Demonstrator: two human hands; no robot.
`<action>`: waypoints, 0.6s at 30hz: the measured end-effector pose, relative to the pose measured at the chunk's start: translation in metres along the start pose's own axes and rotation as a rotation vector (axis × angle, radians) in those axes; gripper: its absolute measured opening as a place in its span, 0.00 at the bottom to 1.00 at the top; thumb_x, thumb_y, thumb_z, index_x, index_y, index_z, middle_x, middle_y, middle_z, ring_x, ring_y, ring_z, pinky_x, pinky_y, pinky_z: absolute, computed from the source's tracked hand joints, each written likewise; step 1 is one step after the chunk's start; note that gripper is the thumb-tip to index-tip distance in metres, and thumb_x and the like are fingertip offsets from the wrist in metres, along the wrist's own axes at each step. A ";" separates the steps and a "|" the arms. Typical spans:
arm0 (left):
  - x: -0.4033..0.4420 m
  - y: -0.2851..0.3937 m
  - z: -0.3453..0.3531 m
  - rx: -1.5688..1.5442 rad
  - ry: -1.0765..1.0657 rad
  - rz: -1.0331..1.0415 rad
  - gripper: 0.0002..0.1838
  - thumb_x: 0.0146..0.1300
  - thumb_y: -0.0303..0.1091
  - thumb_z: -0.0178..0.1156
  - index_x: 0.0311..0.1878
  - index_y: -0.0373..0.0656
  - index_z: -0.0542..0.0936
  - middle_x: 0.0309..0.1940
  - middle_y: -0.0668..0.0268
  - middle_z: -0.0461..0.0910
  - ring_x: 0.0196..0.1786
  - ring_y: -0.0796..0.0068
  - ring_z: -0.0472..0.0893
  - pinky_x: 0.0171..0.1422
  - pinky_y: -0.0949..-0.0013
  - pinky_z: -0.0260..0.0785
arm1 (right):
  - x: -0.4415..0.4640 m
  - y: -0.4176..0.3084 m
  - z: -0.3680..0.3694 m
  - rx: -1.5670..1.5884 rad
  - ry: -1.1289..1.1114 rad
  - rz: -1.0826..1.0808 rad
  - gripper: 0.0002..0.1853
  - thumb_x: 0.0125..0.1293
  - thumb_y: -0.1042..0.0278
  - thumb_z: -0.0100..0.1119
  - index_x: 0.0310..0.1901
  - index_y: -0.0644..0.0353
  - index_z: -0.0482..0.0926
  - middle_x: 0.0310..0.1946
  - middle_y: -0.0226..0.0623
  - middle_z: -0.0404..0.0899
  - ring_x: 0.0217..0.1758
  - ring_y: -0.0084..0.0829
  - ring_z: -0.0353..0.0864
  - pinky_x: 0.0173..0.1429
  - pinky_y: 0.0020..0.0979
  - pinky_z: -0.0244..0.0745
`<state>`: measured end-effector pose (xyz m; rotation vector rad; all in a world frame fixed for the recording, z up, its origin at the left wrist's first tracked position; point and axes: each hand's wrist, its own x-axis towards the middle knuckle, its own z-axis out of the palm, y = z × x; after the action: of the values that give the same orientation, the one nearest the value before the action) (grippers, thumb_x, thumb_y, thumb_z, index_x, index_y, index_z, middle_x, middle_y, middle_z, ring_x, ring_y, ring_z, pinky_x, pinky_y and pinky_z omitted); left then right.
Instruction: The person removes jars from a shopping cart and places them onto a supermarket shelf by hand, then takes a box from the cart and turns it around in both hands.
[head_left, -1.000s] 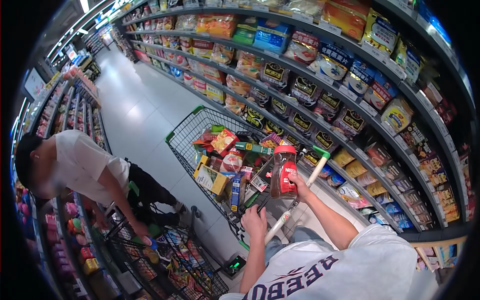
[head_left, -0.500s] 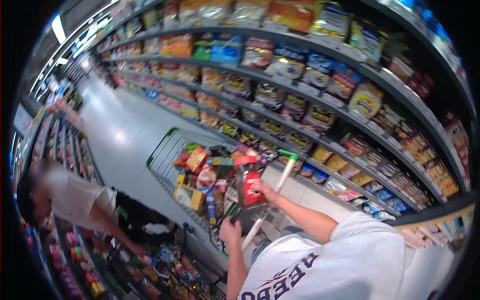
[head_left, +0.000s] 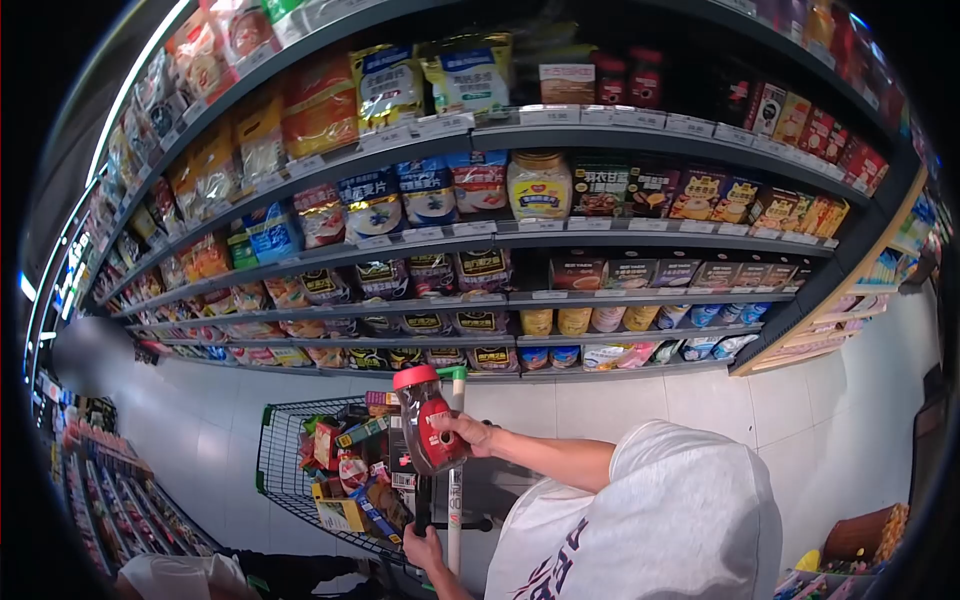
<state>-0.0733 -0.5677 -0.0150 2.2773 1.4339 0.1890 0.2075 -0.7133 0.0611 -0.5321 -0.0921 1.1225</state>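
Jar [head_left: 428,425] in right hand [head_left: 467,437] partly covers the loaded cart [head_left: 268,452].

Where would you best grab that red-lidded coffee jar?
Probably around the labelled body of the coffee jar, below its red lid, from the side facing the wearer, as the right hand does. The body is rounded, and the lid end leans away from that hand.

Stocked shelves [head_left: 545,241], tiled floor [head_left: 700,405] — apparently another person [head_left: 182,577]

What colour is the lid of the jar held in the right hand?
The lid is red, seen best in the head view.
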 end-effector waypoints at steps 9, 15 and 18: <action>-0.006 -0.008 0.011 -0.010 0.018 0.068 0.22 0.51 0.39 0.69 0.50 0.41 0.87 0.40 0.52 0.89 0.45 0.44 0.87 0.51 0.48 0.77 | -0.067 -0.177 0.007 -0.116 0.088 -0.597 0.29 0.66 0.47 0.75 0.60 0.55 0.78 0.48 0.30 0.86 0.48 0.25 0.88 0.53 0.34 0.88; -0.014 -0.003 0.002 0.051 -0.083 0.192 0.23 0.62 0.39 0.72 0.58 0.39 0.85 0.45 0.48 0.88 0.46 0.41 0.84 0.53 0.48 0.75 | -0.142 -0.280 0.022 -0.105 0.257 -1.023 0.36 0.66 0.35 0.71 0.62 0.57 0.75 0.49 0.30 0.84 0.49 0.24 0.86 0.54 0.35 0.85; -0.018 -0.004 0.004 -0.015 -0.097 0.192 0.23 0.61 0.40 0.72 0.57 0.39 0.85 0.47 0.47 0.88 0.49 0.42 0.84 0.55 0.49 0.74 | -0.184 -0.334 0.018 -0.354 0.233 -1.234 0.32 0.62 0.45 0.80 0.58 0.58 0.77 0.47 0.27 0.83 0.49 0.21 0.83 0.54 0.31 0.82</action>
<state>-0.0831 -0.5839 -0.0184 2.3763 1.1624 0.1454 0.3983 -0.9761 0.2623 -0.7503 -0.3630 -0.1711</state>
